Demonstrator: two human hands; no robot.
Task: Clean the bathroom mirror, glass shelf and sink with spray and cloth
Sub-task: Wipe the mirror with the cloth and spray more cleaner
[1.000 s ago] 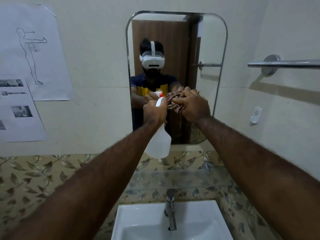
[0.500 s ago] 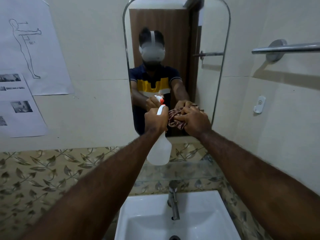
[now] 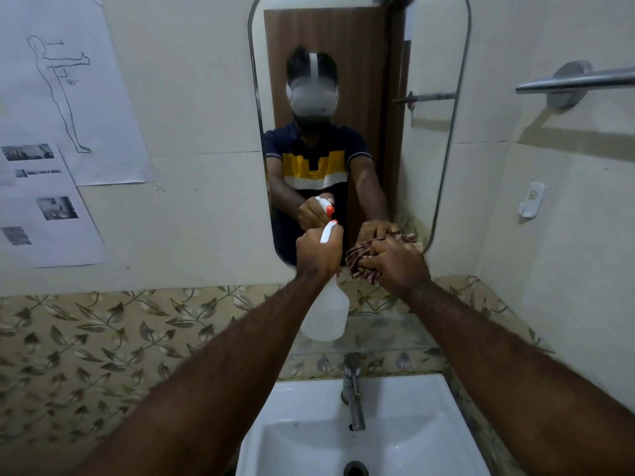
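Note:
A tall rounded mirror (image 3: 426, 63) hangs on the wall ahead. My left hand (image 3: 316, 252) grips the neck of a white spray bottle (image 3: 326, 314) with an orange-tipped nozzle, pointed at the mirror's lower part. My right hand (image 3: 395, 262) holds a bunched brown striped cloth (image 3: 359, 261) against the mirror's bottom right corner. Below them a glass shelf (image 3: 388, 333) juts from the wall. The white sink (image 3: 412, 424) with a chrome tap (image 3: 354, 393) lies under it.
Printed paper sheets (image 3: 68, 97) are stuck to the wall at left. A chrome towel bar (image 3: 577, 80) and a small white hook (image 3: 532, 201) are on the right wall. Leaf-patterned tiles (image 3: 103, 338) run behind the sink.
Both hands have moved down the mirror from its middle to its lower edge, the cloth sliding down and right. The view has tilted down, showing more sink.

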